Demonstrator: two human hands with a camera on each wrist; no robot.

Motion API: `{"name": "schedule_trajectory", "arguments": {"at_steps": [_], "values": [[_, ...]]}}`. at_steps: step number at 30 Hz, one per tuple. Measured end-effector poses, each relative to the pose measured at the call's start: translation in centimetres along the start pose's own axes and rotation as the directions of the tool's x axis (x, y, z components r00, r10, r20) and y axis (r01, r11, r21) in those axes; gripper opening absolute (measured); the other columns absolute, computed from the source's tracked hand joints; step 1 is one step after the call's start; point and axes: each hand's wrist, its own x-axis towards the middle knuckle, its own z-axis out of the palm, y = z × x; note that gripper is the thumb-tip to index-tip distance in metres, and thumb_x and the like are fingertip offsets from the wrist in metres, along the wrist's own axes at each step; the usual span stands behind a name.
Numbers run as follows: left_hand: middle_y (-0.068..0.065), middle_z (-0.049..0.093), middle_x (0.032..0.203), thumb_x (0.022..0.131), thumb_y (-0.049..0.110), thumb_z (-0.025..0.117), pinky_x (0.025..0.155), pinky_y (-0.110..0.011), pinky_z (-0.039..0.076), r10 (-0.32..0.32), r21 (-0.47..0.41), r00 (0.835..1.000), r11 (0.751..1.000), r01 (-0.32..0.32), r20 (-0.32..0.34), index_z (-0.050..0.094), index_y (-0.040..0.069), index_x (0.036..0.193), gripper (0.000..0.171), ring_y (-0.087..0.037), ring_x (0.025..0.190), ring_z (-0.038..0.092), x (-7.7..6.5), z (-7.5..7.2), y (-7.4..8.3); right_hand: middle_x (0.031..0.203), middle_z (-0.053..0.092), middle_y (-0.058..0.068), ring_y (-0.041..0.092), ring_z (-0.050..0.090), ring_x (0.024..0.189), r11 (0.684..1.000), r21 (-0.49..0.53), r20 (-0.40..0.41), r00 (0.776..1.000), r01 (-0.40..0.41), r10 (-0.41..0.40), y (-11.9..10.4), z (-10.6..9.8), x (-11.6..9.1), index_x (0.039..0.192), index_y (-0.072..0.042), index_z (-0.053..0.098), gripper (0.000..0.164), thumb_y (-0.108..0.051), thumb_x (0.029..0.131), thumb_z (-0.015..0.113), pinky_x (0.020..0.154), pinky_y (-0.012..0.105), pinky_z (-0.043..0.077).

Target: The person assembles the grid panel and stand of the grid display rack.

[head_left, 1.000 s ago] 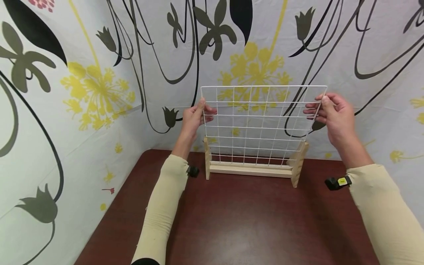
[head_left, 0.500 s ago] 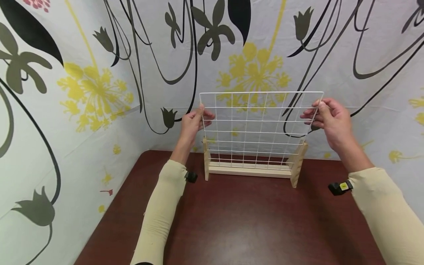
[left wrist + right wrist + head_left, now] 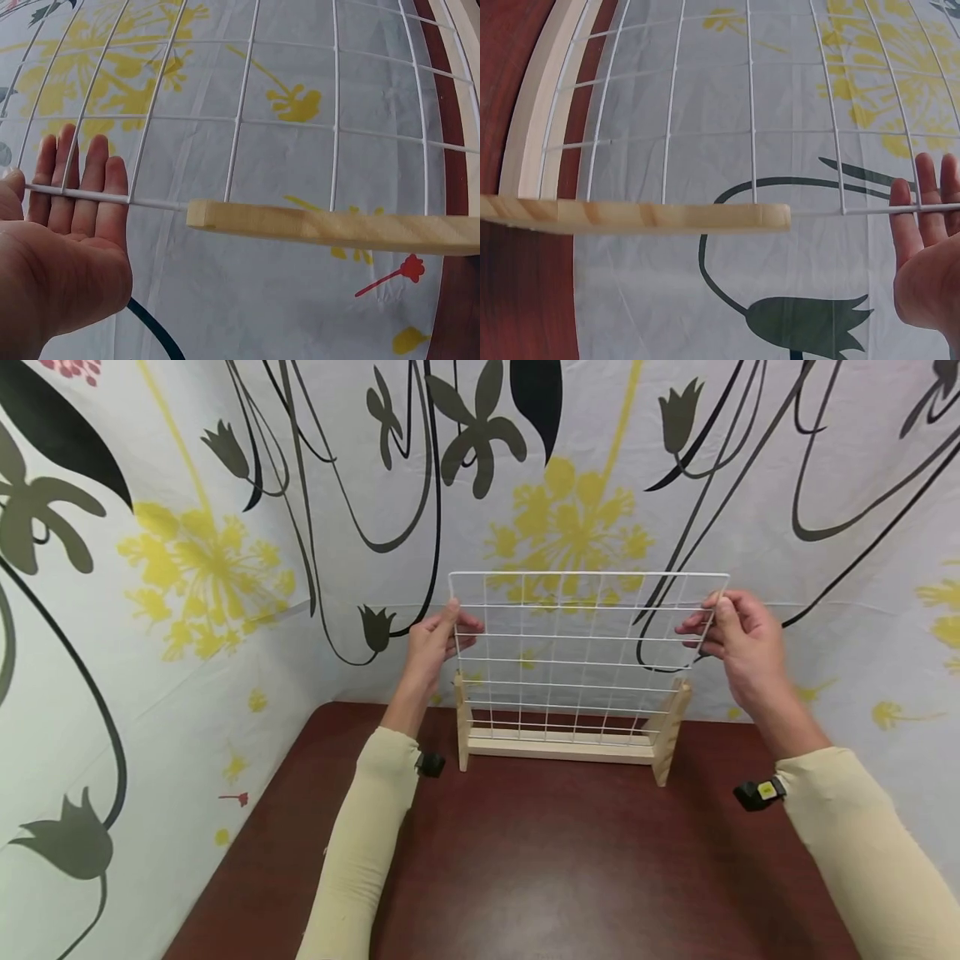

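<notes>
A white wire grid panel (image 3: 577,647) stands upright in a pale wooden stand (image 3: 558,747) at the back of the table. My left hand (image 3: 448,631) pinches the panel's left edge wire, thumb in front and fingers behind. My right hand (image 3: 714,622) pinches the right edge wire the same way. In the left wrist view my fingers (image 3: 82,176) lie straight behind the edge wire, beside the stand's wooden upright (image 3: 330,225). The right wrist view shows my right hand (image 3: 930,255) on the edge wire, just past the other upright (image 3: 637,216). The panel's lower edge sits down between the uprights.
The dark brown table (image 3: 555,877) stretches toward me in front of the stand. A floral cloth backdrop (image 3: 187,552) closes in the left side and back, right behind the stand. Small black wrist cameras (image 3: 757,793) sit on both cream sleeves.
The grid panel and both hands have come down a little, so more of the panel sits between the stand's uprights. Both grips are unchanged.
</notes>
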Motion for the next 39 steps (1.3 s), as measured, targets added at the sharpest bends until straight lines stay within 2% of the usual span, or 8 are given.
{"name": "schedule_trajectory", "arguments": {"at_steps": [6, 16, 24, 28, 31, 34, 37, 39], "values": [[-0.003, 0.082, 0.092, 0.102, 0.052, 0.066, 0.108, -0.054, 0.055, 0.01, -0.034, 0.998, 0.999, -0.012, -0.057, 0.079, 0.006, 0.096, 0.048, -0.017, 0.093, 0.08, -0.2, 0.2, -0.1, 0.089, 0.074, 0.008, 0.018, 0.08, 0.084, 1.0, 0.003, -0.055, 0.998, 0.029, -0.029, 0.7, 0.6, 0.2, 0.112, 0.0, 0.061, 0.019, -0.017, 0.109, 0.056, 0.073, 0.027, 0.065], [-0.004, 0.081, 0.094, 0.103, 0.052, 0.063, 0.108, -0.049, 0.056, 0.047, -0.005, 0.995, 0.999, -0.048, -0.094, 0.077, 0.001, 0.1, 0.052, -0.016, 0.096, 0.079, -0.5, 0.5, -0.6, 0.089, 0.072, 0.01, 0.018, 0.08, 0.083, 0.998, -0.031, -0.09, 0.994, 0.053, -0.056, 1.6, 0.8, 0.3, 0.115, 0.005, 0.061, 0.023, -0.016, 0.109, 0.054, 0.073, 0.027, 0.065], [-0.019, 0.077, 0.122, 0.105, 0.055, 0.059, 0.109, -0.044, 0.056, 0.027, 0.099, 0.994, 0.995, -0.016, -0.105, 0.074, 0.0, 0.127, 0.06, -0.029, 0.12, 0.075, -0.3, 1.1, -0.5, 0.1, 0.081, 0.01, 0.019, 0.082, 0.091, 0.999, -0.033, -0.055, 0.998, 0.039, -0.041, 1.5, 0.0, 0.5, 0.123, 0.008, 0.06, 0.027, -0.014, 0.109, 0.055, 0.076, 0.027, 0.065], [-0.016, 0.071, 0.138, 0.109, 0.05, 0.055, 0.111, -0.045, 0.055, 0.032, 0.179, 0.997, 0.984, -0.02, -0.066, 0.062, 0.004, 0.146, 0.06, -0.038, 0.133, 0.065, -0.6, 1.5, -0.5, 0.115, 0.081, 0.008, 0.015, 0.08, 0.104, 0.999, -0.052, 0.001, 1.0, 0.013, -0.013, 0.9, -0.7, 0.2, 0.132, 0.007, 0.058, 0.031, -0.014, 0.11, 0.054, 0.081, 0.025, 0.064], [-0.012, 0.059, 0.154, 0.11, 0.044, 0.054, 0.118, -0.044, 0.049, 0.069, 0.279, 0.997, 0.958, -0.061, -0.018, 0.044, 0.01, 0.16, 0.062, -0.034, 0.144, 0.057, -1.3, 1.3, -0.5, 0.129, 0.076, 0.001, 0.007, 0.074, 0.116, 0.988, -0.153, 0.023, 1.0, -0.011, 0.015, 0.6, -0.6, -0.4, 0.143, 0.003, 0.052, 0.039, -0.017, 0.11, 0.056, 0.088, 0.018, 0.06], [-0.003, 0.029, 0.175, 0.11, 0.04, 0.056, 0.13, -0.045, 0.033, 0.15, 0.38, 0.986, 0.91, -0.168, 0.074, 0.017, 0.019, 0.17, 0.075, -0.023, 0.161, 0.033, -2.1, 0.8, -0.7, 0.147, 0.059, -0.001, 0.006, 0.059, 0.135, 0.928, -0.372, -0.012, 1.0, -0.007, 0.003, 0.6, 0.1, -1.5, 0.156, -0.004, 0.039, 0.054, -0.02, 0.109, 0.06, 0.099, 0.012, 0.052], [0.004, -0.002, 0.18, 0.106, 0.049, 0.058, 0.135, -0.052, 0.014, 0.241, 0.468, 0.958, 0.835, -0.288, 0.158, -0.003, 0.029, 0.17, 0.091, -0.017, 0.167, 0.003, -3.0, 0.4, -1.1, 0.162, 0.036, 0.005, 0.02, 0.039, 0.152, 0.807, -0.591, -0.069, 0.997, -0.01, -0.038, 0.9, 1.1, -3.2, 0.164, -0.013, 0.026, 0.073, -0.02, 0.104, 0.066, 0.115, 0.023, 0.045], [0.004, -0.01, 0.18, 0.102, 0.061, 0.058, 0.133, -0.062, 0.01, 0.29, 0.55, 0.941, 0.764, -0.337, 0.174, -0.007, 0.032, 0.17, 0.099, -0.021, 0.167, -0.006, -3.8, 0.2, -1.5, 0.167, 0.025, 0.008, 0.029, 0.029, 0.157, 0.724, -0.69, -0.088, 0.994, -0.009, -0.072, 1.3, 1.6, -4.6, 0.166, -0.018, 0.021, 0.084, -0.02, 0.099, 0.071, 0.121, 0.028, 0.039]]}}
